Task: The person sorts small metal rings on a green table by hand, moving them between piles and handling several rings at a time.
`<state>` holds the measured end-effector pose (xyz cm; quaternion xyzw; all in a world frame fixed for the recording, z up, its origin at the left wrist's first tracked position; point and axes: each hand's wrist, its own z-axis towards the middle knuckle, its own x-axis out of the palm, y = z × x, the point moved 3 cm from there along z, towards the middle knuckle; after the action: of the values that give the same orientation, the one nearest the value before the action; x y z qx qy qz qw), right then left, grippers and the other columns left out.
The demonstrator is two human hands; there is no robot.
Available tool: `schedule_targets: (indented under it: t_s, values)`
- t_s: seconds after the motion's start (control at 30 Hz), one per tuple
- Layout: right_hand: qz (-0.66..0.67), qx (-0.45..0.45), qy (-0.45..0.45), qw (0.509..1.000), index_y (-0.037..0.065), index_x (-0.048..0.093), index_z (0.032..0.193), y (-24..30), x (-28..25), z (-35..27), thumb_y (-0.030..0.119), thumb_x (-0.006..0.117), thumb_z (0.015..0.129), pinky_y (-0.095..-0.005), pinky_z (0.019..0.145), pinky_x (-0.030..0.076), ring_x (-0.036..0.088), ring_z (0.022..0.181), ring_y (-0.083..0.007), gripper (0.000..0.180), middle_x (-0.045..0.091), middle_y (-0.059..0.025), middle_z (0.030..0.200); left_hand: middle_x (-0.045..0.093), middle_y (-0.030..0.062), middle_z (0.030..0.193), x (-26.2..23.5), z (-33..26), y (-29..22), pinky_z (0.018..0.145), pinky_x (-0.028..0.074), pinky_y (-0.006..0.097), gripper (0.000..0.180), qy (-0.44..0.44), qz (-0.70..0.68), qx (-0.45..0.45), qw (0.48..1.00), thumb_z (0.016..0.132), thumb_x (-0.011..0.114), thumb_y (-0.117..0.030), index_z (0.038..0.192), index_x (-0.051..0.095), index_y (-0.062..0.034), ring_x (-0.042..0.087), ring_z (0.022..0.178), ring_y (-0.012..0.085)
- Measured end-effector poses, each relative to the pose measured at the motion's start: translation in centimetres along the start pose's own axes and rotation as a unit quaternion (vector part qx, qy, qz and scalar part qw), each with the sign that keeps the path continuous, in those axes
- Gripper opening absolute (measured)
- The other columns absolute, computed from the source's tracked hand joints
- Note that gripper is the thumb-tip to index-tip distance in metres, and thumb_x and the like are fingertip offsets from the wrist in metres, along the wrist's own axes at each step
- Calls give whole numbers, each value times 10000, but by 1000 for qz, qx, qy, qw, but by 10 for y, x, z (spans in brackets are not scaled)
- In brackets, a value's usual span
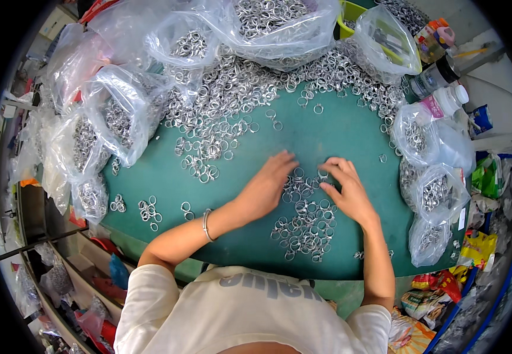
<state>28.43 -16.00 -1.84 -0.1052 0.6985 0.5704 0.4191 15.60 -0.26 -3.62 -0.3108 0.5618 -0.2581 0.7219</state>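
Observation:
My left hand (268, 184), with a silver bangle on its wrist, reaches over the green tabletop at the left edge of a small pile of silver metal rings (307, 227). Its fingers are stretched out and a little blurred, and nothing shows in them. On the pile's right side, my right hand (349, 192) has its thumb and fingers curled around a single ring (323, 174) at the pile's upper end. The pile lies between and below both hands, near the table's front edge.
A large heap of rings (232, 88) spreads across the far side of the green table (350, 130). Clear plastic bags of rings (120, 118) line the left, back and right (436, 192). Bottles (445, 100) stand at right. Small ring clusters (148, 210) lie at front left.

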Motion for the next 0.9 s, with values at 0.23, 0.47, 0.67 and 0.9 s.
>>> schedule_targets:
  t_s: [0.23,0.47,0.67,0.9]
  values:
    - [50,22,6,999,29,610,1072,10,-4,-36,49,671,760,-368,925,393,487,1041,-286,318,551,-86,1144,441,171,1339,4,-37,-18,1093,274,491,410,64,-56,14,996,839,498,56,1244,492,-9,390,1282,358]
    - [35,15,-78,996,13,613,1065,13,7,-64,-17,624,767,-367,944,388,509,1042,-287,300,587,-95,1118,433,151,1353,19,-37,-32,1091,256,520,407,90,38,43,994,854,519,12,1258,483,-21,357,1306,352]
    - [32,49,-170,984,-7,614,1040,13,7,-83,-64,543,809,-358,919,417,530,1042,-299,248,598,-117,1117,421,160,1363,13,-48,-29,1097,250,507,411,18,13,14,1000,865,521,-2,1272,470,-19,340,1317,356]
    - [-7,83,-220,972,-19,619,1019,19,11,-98,-72,502,831,-379,845,444,552,933,-331,228,614,-150,1032,416,185,1358,7,-58,-43,1097,271,447,449,-35,-64,-12,997,841,552,24,1279,459,-19,351,1306,360]
